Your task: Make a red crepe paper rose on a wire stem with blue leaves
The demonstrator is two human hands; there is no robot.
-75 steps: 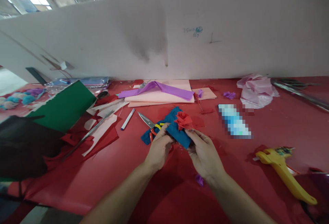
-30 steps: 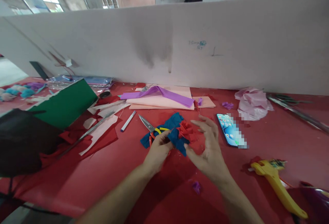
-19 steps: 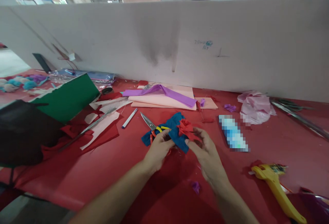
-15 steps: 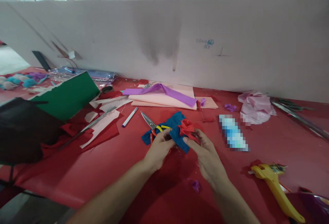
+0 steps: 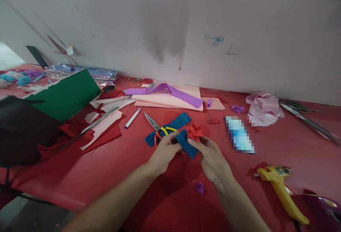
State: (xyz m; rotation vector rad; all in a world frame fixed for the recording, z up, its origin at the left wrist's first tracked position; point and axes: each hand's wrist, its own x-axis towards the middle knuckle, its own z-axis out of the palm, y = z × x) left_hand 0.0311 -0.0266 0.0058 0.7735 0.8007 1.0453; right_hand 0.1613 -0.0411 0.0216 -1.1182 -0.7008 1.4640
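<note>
A piece of blue crepe paper [image 5: 187, 145] is pinched in my left hand [image 5: 167, 151], held just above the red table. My right hand [image 5: 213, 154] grips a crumpled red paper flower [image 5: 194, 131], its thumb at the edge where red meets blue. The flower lies against the blue piece; whether they are joined I cannot tell. Beyond my left hand, scissors [image 5: 157, 125] with yellow and orange handles lie with blades together on another blue crepe strip [image 5: 181, 119]. Some fingertips are hidden behind the paper.
A white marker [image 5: 133, 118] lies left of the scissors. Folded peach paper [image 5: 165, 101] carries a purple strip [image 5: 183, 97]. On the right are a pixelated blue-white item [image 5: 239, 134], pink crumpled plastic [image 5: 263, 109] and a yellow glue gun [image 5: 283, 193]. A green board [image 5: 66, 95] stands left.
The camera view has tilted slightly, moving the wall and table items up in the picture. Both hands stay close together on the blue paper and the red flower, with only slight shifts.
</note>
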